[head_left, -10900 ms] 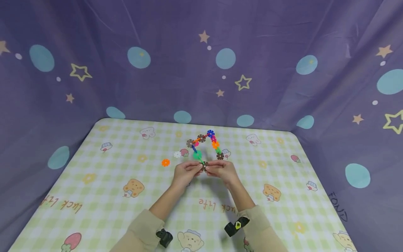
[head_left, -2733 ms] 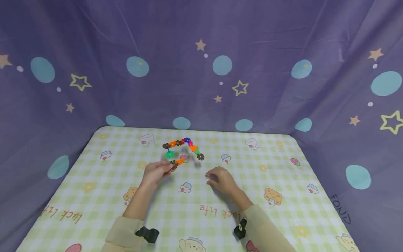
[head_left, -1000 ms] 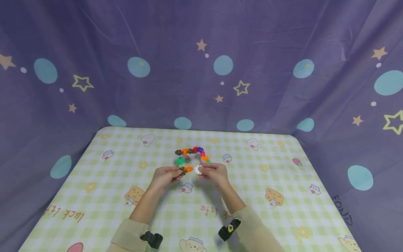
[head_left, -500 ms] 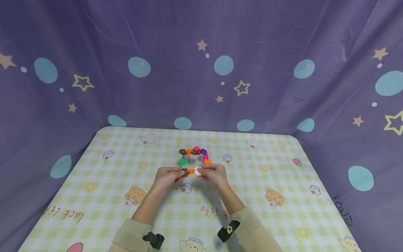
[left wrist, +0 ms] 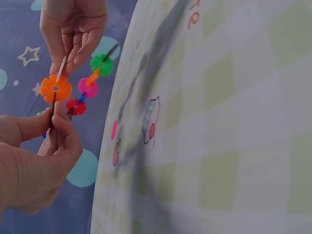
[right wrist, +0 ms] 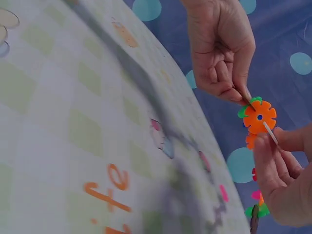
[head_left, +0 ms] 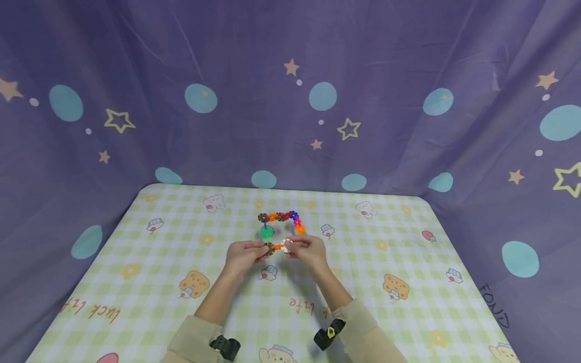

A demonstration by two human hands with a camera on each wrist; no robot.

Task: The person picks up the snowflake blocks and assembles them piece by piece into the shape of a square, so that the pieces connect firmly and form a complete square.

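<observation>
A bent chain of interlocking plastic snowflake discs in several colours hangs above the table; its far side includes a blue disc [head_left: 293, 215]. My left hand [head_left: 244, 256] pinches the brown snowflake disc [head_left: 270, 249] at the chain's near left corner. An orange disc [left wrist: 56, 88] is joined to that brown one. Between my right thumb and fingers [head_left: 310, 250] I pinch a white snowflake disc [head_left: 286, 245], its edge meeting the orange disc. How deep their slots engage I cannot tell. A green disc [head_left: 266, 232] links the left side. My right hand partly hides the chain's other end.
A pink disc [left wrist: 114, 130] lies on the table under the chain. The checked tablecloth [head_left: 150, 292] has printed cakes and flowers. A purple curtain [head_left: 254, 141] stands behind the table and at its sides.
The orange disc, loose on the table at first, joined the brown one. My right hand brought the white disc from the table to the orange disc; lately both hands barely moved.
</observation>
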